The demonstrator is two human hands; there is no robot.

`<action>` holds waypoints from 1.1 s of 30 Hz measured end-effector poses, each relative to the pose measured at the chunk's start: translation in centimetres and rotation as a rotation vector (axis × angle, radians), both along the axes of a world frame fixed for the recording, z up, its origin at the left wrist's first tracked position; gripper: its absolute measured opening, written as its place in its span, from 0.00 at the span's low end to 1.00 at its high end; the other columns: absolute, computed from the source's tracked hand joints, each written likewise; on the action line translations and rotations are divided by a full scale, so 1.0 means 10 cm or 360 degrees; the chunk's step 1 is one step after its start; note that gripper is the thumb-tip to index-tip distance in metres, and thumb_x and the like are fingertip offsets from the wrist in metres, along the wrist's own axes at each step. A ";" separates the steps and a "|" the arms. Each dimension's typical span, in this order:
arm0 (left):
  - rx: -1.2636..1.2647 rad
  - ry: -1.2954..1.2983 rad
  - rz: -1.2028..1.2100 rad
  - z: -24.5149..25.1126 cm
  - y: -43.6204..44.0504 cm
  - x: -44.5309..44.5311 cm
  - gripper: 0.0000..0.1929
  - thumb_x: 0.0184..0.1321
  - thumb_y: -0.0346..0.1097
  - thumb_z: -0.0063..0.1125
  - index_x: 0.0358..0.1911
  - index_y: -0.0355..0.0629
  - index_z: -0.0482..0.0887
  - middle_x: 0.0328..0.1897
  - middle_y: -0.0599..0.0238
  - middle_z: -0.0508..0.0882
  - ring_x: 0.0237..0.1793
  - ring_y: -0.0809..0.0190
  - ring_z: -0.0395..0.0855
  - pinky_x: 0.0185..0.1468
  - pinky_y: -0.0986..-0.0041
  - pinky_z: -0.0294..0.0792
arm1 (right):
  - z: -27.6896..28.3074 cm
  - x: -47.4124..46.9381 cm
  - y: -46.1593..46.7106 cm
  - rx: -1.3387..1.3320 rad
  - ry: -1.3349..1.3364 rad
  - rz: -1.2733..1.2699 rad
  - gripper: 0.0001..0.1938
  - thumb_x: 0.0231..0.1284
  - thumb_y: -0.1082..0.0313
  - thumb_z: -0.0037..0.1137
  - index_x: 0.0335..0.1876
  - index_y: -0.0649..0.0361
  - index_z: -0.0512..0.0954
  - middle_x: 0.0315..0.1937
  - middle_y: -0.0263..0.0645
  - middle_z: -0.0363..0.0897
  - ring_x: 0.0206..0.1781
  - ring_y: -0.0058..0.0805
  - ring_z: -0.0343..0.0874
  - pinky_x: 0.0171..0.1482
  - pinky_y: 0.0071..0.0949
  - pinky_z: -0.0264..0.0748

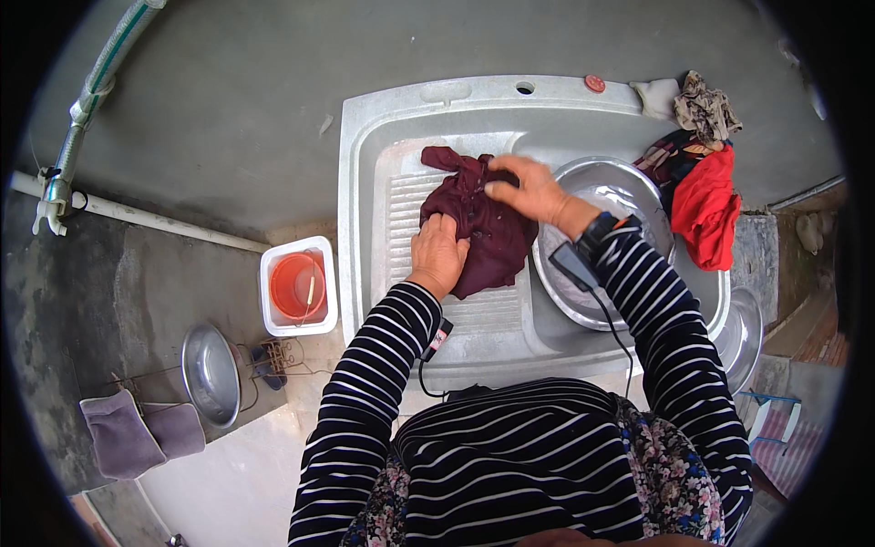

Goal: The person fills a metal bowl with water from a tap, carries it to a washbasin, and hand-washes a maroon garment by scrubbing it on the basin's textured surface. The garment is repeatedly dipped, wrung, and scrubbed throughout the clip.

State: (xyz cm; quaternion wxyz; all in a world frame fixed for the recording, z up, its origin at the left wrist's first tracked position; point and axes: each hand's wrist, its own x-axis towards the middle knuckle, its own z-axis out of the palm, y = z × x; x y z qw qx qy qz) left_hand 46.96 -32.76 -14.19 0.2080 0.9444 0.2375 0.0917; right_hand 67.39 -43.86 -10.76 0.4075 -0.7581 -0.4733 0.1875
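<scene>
A wet maroon garment (489, 239) lies bunched on the ribbed washboard (407, 212) moulded into a grey laundry sink (357, 205). My left hand (437, 251) grips its left side, the fingertips sunk in the folds. Over the garment's upper right edge is my right hand (530, 188), thumb and fingers apart; whether the fingertips touch the cloth is hard to tell. Right of the washboard, a round metal basin (574, 301) sits in the sink, partly covered by my right forearm. Some water appears to be in it.
A red cloth (707, 212) and a patterned cloth (707, 113) hang over the sink's right rim. A red round object (595, 83) rests on the back ledge. At left stand a white bucket (333, 287) holding an orange pail (290, 280), and a tilted metal basin (212, 376).
</scene>
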 end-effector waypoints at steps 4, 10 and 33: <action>-0.0060 -0.0020 0.0021 0.09 -0.03 -0.03 0.19 0.56 0.44 0.65 0.46 0.42 0.77 0.47 0.53 0.78 0.53 0.46 0.77 0.52 0.53 0.68 | -0.21 0.16 0.44 -0.0282 0.0642 -0.0578 0.39 0.52 0.39 0.64 0.64 0.64 0.75 0.57 0.58 0.79 0.60 0.48 0.80 0.63 0.35 0.73; -0.0394 -0.0501 0.0338 0.28 0.27 -0.18 0.31 0.57 0.54 0.65 0.58 0.38 0.77 0.67 0.40 0.69 0.64 0.39 0.71 0.66 0.55 0.64 | -0.27 -0.39 0.23 0.0103 0.0215 0.0210 0.23 0.45 0.71 0.67 0.52 0.62 0.79 0.49 0.49 0.82 0.52 0.45 0.81 0.55 0.35 0.76; -0.0348 -0.0362 -0.0432 0.35 -0.09 -0.48 0.37 0.52 0.46 0.66 0.66 0.39 0.69 0.66 0.34 0.67 0.65 0.33 0.68 0.63 0.46 0.64 | 0.02 -0.83 -0.56 0.0255 -0.0323 0.0413 0.25 0.57 0.59 0.62 0.60 0.56 0.74 0.53 0.47 0.75 0.59 0.47 0.71 0.59 0.47 0.64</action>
